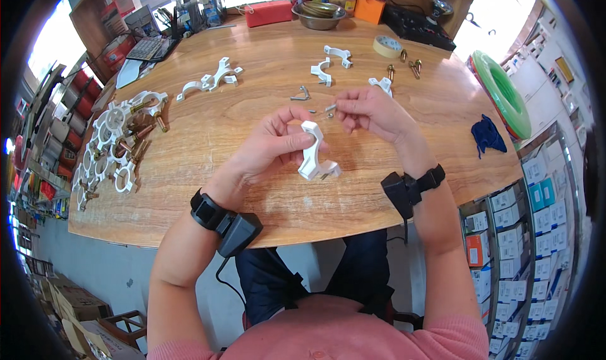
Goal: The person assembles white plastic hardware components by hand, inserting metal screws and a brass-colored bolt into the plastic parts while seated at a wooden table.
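Note:
My left hand (273,140) grips a white plastic pipe clamp half (310,160) between thumb and fingers. The curved piece is tilted, and a thin screw end shows at its lower tip. Just right of it, my right hand (372,112) pinches a small silver screw (331,107) at its fingertips. On the table beyond my hands lie a few loose screws (302,96) and a small nut (330,116). Another white clamp half (381,84) is partly hidden behind my right hand. Further off are two more white halves, a near one (322,73) and a far one (339,54).
At the left lies a pile of joined white clamp rings (115,121) with brass-coloured bolts. Loose white halves (218,75) sit behind it. Right of centre are a tape roll (387,46), expansion bolts (415,68) and a blue cloth (488,135). A metal bowl (319,20) stands at the back.

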Tool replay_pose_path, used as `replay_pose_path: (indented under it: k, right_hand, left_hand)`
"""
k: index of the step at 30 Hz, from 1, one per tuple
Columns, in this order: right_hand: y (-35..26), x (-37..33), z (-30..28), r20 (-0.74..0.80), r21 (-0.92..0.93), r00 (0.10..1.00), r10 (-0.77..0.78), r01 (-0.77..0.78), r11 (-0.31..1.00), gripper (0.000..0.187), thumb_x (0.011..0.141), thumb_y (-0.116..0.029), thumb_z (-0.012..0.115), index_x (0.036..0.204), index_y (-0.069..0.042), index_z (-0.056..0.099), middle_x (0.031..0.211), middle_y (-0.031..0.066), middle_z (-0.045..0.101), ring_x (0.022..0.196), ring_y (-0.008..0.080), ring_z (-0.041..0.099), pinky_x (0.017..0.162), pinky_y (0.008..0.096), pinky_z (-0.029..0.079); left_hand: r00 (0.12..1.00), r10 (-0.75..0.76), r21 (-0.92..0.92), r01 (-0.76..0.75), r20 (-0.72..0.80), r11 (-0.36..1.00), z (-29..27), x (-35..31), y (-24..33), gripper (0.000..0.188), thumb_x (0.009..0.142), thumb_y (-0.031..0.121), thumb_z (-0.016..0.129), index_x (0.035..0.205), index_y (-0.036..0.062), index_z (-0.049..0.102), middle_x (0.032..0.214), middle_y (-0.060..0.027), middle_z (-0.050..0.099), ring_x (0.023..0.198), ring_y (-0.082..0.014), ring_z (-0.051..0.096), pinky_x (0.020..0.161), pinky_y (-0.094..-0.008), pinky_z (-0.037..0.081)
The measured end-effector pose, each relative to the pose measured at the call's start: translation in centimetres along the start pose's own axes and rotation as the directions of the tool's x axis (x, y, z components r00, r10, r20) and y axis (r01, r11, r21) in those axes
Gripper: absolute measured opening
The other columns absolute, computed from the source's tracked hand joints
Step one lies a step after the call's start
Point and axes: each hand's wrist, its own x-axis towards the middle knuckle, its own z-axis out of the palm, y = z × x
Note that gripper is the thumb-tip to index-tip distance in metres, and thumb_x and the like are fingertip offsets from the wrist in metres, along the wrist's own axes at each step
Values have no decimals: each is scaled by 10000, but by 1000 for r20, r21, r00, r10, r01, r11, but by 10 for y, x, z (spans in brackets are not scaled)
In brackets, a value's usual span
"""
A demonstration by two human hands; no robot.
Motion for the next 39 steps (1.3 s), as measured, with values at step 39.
replay_pose_path:
  k: [39]
  right_hand:
    - [-1, -2, 23, -41, -458, 973, -225, 182, 870, 230, 839, -214, 537, 771, -6, 608, 631, 25, 567, 528, 67, 504, 475, 194, 410]
  left_hand:
    - [984, 163, 574, -91, -74, 814, 13, 3, 5, 587, 801, 99, 577, 1303, 68, 274, 910, -58, 555, 781, -101, 535, 700, -228, 454]
